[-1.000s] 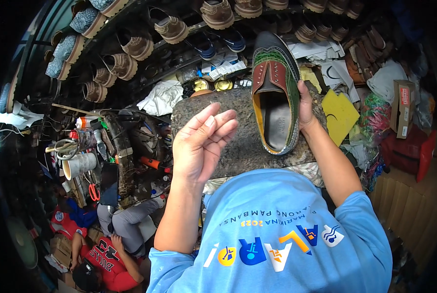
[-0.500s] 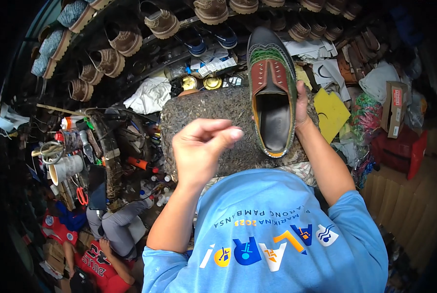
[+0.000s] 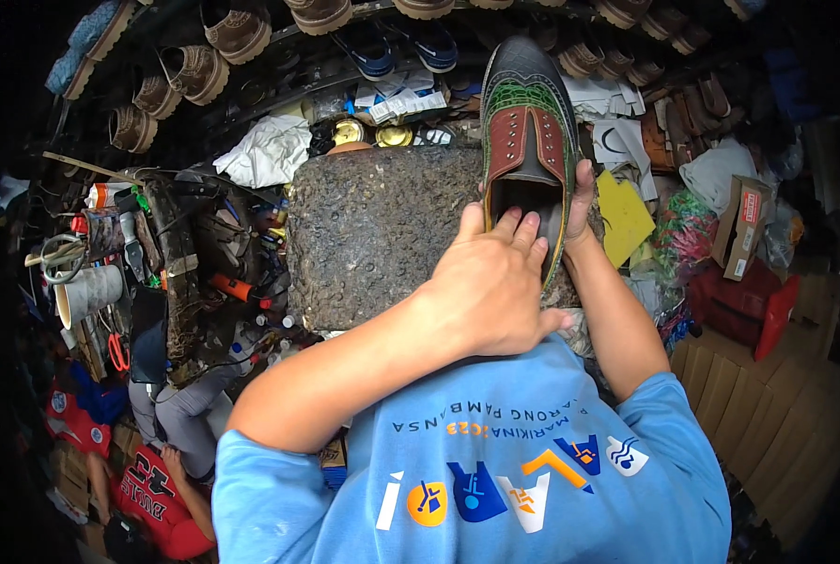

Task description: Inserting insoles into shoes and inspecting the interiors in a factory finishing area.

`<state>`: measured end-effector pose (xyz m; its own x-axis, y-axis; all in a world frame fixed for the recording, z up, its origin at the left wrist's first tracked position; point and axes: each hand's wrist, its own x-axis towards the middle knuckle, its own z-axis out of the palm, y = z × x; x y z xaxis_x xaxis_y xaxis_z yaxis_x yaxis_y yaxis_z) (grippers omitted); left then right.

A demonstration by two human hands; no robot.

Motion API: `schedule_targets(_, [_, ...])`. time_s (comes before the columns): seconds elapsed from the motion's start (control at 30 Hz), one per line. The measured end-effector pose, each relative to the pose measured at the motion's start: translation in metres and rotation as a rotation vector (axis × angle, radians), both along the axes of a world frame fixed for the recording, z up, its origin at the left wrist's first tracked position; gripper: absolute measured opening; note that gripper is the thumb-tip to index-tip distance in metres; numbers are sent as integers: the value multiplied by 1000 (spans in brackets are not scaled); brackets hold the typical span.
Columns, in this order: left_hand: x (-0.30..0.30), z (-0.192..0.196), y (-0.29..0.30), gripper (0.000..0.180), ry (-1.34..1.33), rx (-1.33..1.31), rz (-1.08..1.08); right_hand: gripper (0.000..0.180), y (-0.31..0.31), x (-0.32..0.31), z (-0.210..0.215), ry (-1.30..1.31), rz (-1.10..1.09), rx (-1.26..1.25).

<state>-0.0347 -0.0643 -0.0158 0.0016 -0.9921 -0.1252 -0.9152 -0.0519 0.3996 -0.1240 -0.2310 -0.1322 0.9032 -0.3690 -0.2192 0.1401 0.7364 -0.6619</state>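
Note:
A wingtip dress shoe (image 3: 525, 132) points away from me over the right side of a dark, rough-topped block (image 3: 373, 235). It has a black toe, a green textured band and a reddish-brown lace panel with no laces. My right hand (image 3: 580, 202) is closed on the shoe's right side, thumb showing at its edge; its other fingers are hidden beneath. Across the heel end lies my left hand (image 3: 495, 282), its fingers stretched out and fingertips over the shoe's opening. The left thumb sticks out toward my shirt. Most of the insole is covered by that hand.
Brown shoes (image 3: 237, 36) line racks along the far side, with blue shoes (image 3: 373, 58) below. Crumpled white paper (image 3: 268, 150) and tins (image 3: 394, 136) sit behind the block. Tools and a white cup (image 3: 89, 293) crowd the left; a person in red (image 3: 152, 498) is lower left.
My left hand has moved right from above the block onto the shoe's heel end, its fingers unfolding from a curl. The right hand keeps its hold on the shoe; the view has shifted slightly.

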Motion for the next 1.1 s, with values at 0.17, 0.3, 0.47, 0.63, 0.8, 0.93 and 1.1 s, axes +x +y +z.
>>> schedule_targets(0.17, [14,12,-32,83,92,142,58,111,2,9,9,37,-21,-111])
schedule_targets(0.3, [5,8,-11,81,41,-81,5,111,4,3,8,69,-74,-46])
schedule_targets(0.47, [27,19,1,72,259,125,-174,122,-7,-3,-21,29,2,22])
schedule_targets(0.63, [17,24,-18,73,350,97,95,117,2,6,-2,28,-42,-15])
schedule_targets(0.8, [-10,-7,13,50,270,-335,53,123,-15,-7,-32,-11,36,184])
schedule_targets(0.93, [9,15,12,31,364,147,-170,128,-17,-13,-43,6,35,132])
schedule_targets(1.1, [63,33,-4,51,576,263,-158,125,-4,-1,-17,21,4,2])
